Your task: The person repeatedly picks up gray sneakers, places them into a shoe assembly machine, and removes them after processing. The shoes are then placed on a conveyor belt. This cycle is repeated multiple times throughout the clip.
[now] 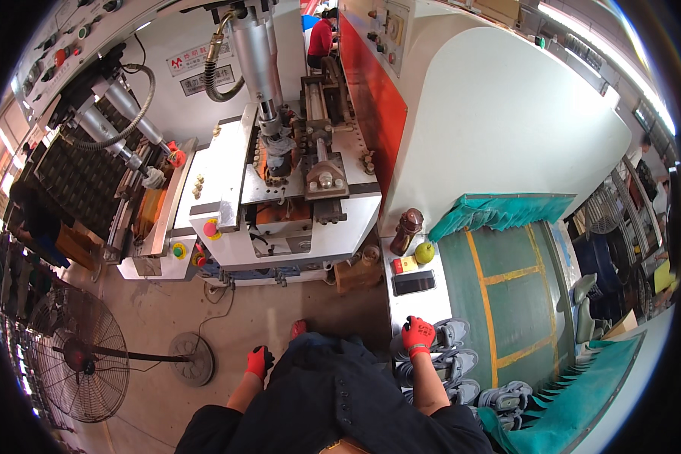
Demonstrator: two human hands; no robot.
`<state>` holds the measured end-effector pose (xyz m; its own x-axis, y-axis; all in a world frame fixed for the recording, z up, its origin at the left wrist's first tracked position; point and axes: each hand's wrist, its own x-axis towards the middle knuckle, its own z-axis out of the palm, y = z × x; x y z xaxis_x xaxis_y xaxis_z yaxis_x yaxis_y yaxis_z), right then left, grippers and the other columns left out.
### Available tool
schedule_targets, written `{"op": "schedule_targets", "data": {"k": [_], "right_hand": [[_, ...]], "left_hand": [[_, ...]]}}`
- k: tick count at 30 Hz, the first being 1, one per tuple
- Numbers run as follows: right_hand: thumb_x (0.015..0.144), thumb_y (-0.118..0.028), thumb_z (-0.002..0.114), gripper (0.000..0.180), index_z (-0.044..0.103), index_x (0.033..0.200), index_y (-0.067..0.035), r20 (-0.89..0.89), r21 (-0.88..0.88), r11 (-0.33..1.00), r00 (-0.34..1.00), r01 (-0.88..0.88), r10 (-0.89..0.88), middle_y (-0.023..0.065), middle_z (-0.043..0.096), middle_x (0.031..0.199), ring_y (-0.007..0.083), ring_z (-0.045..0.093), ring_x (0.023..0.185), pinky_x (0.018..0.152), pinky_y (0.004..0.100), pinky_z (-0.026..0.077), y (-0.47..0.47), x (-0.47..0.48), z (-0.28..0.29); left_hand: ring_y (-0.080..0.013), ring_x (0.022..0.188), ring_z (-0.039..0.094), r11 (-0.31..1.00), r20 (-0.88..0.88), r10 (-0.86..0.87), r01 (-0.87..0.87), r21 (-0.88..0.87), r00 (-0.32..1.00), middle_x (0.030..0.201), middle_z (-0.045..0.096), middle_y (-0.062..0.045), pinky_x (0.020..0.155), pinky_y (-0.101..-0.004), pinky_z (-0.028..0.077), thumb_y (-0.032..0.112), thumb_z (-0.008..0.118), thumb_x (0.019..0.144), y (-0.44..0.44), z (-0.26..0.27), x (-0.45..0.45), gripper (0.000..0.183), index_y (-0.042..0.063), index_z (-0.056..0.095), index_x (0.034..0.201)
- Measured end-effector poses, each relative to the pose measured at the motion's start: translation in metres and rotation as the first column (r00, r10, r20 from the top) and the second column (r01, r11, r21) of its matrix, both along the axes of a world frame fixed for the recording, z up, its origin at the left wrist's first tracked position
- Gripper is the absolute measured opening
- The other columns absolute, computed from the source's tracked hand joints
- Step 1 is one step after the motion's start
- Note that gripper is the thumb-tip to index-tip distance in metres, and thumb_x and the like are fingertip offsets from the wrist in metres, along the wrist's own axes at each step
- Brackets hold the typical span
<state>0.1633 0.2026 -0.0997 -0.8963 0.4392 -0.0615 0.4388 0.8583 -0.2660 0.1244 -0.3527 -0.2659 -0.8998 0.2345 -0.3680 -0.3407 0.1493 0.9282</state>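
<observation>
My left hand (259,361), in a red and black work glove, hangs low beside my dark clothing, fingers curled, with nothing visible in it. On the right, my right hand (418,336), gloved alike, is over the white ledge at the near end of a row of grey shoes (453,366). Its fingers are bent, and whether they hold part of a shoe is hidden. Beyond it on the ledge lie a black smartphone (413,282), a red and yellow box (404,264), a green round fruit (424,253) and a brown bottle (407,231).
A green conveyor belt (511,306) with yellow lines runs at right between teal curtains; shoes (505,397) sit on its near end. Ahead stands a white press machine (284,249) with metal cylinders. A pedestal fan (82,357) stands at left. Other people are in the background.
</observation>
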Motion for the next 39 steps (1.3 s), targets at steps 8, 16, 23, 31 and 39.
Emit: {"op": "schedule_targets", "data": {"k": [8,16,23,31,39], "right_hand": [[0.08,-0.03,0.073,0.026,0.073,0.102,-0.016,0.003,0.005,1.0,1.0,-0.004,0.004,0.0105,0.071,0.097,0.0313,0.068,0.094,0.088,0.0445,0.049,0.0,0.0,0.0],[0.08,-0.031,0.072,0.026,0.074,0.102,-0.016,0.014,0.013,1.0,1.0,-0.007,0.007,0.0106,0.072,0.097,0.0315,0.069,0.092,0.087,0.0449,0.05,0.003,0.002,-0.004],[0.08,-0.03,0.072,0.023,0.073,0.098,-0.015,-0.008,0.01,1.0,1.0,-0.011,0.011,0.0113,0.072,0.094,0.0321,0.069,0.09,0.085,0.0451,0.05,-0.004,-0.004,-0.008],[0.08,-0.026,0.068,0.021,0.072,0.097,-0.016,-0.016,0.033,0.999,1.0,0.022,-0.022,0.0116,0.072,0.092,0.0337,0.069,0.088,0.082,0.0468,0.052,-0.001,-0.003,-0.006],[0.085,-0.029,0.062,0.02,0.07,0.098,-0.016,-0.116,-0.022,0.997,0.99,0.072,-0.074,0.0116,0.07,0.093,0.0327,0.068,0.088,0.083,0.0462,0.05,-0.003,0.003,0.0]], "left_hand": [[-0.0207,0.052,0.052,0.976,0.224,0.218,-0.209,-0.066,0.95,0.062,0.046,-0.002,0.046,-0.0344,0.036,0.02,0.051,0.096,0.013,0.02,0.006,0.015,0.018,0.052,0.081],[-0.0226,0.055,0.056,0.961,0.241,0.271,-0.246,-0.128,0.932,0.065,0.05,-0.003,0.047,-0.0352,0.04,0.02,0.052,0.096,0.026,0.043,0.006,0.012,0.017,0.056,0.085],[-0.0281,0.06,0.061,0.987,0.04,0.13,-0.125,-0.104,0.991,0.069,0.057,-0.006,0.05,-0.0386,0.044,0.02,0.056,0.093,0.012,0.041,0.002,0.009,0.014,0.058,0.086],[-0.0429,0.083,0.063,0.607,-0.262,-0.475,0.098,-0.788,0.84,0.084,0.065,-0.024,0.069,-0.0518,0.048,0.033,0.067,0.079,0.002,-0.001,-0.017,0.031,0.003,0.061,0.082],[-0.0408,0.085,0.064,0.652,-0.289,-0.406,0.053,-0.756,0.867,0.089,0.066,-0.024,0.07,-0.0502,0.049,0.032,0.066,0.083,0.001,-0.001,-0.029,0.03,0.003,0.062,0.088]]}}
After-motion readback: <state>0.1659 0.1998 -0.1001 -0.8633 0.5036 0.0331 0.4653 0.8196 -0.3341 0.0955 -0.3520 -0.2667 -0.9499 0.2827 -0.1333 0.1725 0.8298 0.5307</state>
